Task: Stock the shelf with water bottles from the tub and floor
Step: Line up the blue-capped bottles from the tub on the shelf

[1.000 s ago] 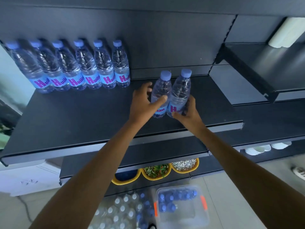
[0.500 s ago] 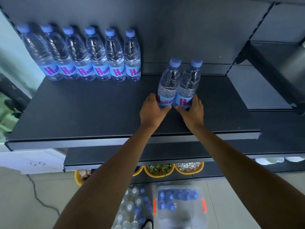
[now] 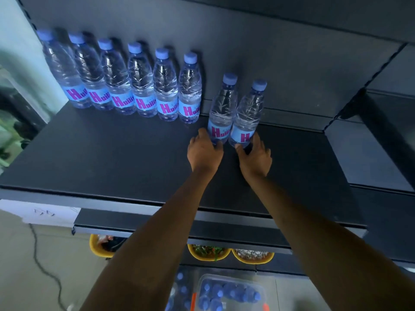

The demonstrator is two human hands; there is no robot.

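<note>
Two clear water bottles with blue caps stand upright side by side on the dark shelf [image 3: 112,158]. My left hand [image 3: 205,153] grips the base of the left bottle [image 3: 222,108]. My right hand [image 3: 254,157] grips the base of the right bottle [image 3: 249,113]. A row of several matching bottles [image 3: 134,86] lines the back wall to their left, with a small gap between the row and the held pair. Down on the floor, a clear tub [image 3: 233,292] holds more bottles, and other bottles [image 3: 182,288] stand beside it.
A second dark shelf [image 3: 390,122] juts out at the right, at a higher level. Yellow bowls [image 3: 208,252] of goods sit under the lower shelf edge. A cable [image 3: 42,263] runs over the floor at the left.
Both hands have slid the two bottles farther back on the shelf, closer to the end of the row. The hands sit lower on the bottles than one second ago.
</note>
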